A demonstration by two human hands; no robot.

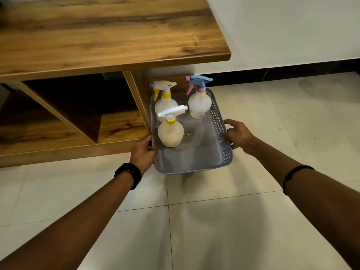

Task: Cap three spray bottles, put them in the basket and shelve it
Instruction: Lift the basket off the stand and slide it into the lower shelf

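Note:
A grey perforated basket (222, 151) hangs above the tiled floor, held at both long sides. My left hand (142, 152) grips its left rim and my right hand (238, 135) grips its right rim. Three capped spray bottles stand upright inside. A yellowish bottle with a white trigger head (170, 132) is nearest me. Behind it stands a clear bottle with a white and yellow head (165, 101). At the far right corner stands a clear bottle with a blue and pink head (199, 105). The basket is just right of the wooden unit's end panel.
A wooden table (109, 36) with open lower shelf compartments (116, 123) fills the left. A white wall with a black skirting (292, 74) runs behind. Light floor tiles (214, 221) spread below and to the right. A small yellow scrap (187, 134) lies in the basket.

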